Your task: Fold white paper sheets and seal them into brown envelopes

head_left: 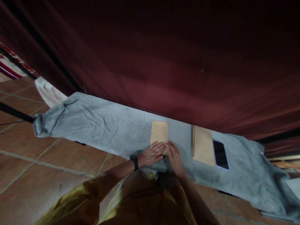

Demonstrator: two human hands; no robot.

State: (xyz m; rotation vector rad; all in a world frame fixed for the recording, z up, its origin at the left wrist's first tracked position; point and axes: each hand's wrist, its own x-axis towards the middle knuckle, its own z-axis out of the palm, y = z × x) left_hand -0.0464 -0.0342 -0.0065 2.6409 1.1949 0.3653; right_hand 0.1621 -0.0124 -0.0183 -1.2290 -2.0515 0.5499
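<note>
A piece of brown paper (pixel 159 131), flat and roughly rectangular, lies on the grey cloth in front of me with a faint reddish mark near its top. My left hand (pixel 152 153), with a dark watch on the wrist, rests flat across the lower part of this paper, fingers stretched to the right. At the paper's lower right edge, my right hand (pixel 175 158) has its fingers close together, with the fingertips on the edge by the left fingertips. Both hands cover the paper's lower end. Further right lies a stack of similar brown paper (pixel 203 145).
Beside the stack sits a phone (pixel 220 154) with a dark screen and light purple rim. Grey cloth (pixel 112 125) covers the long narrow surface. A dark red fabric (pixel 152 78) rises along its far side. Tiled floor (pixel 70 156) shows on the near side.
</note>
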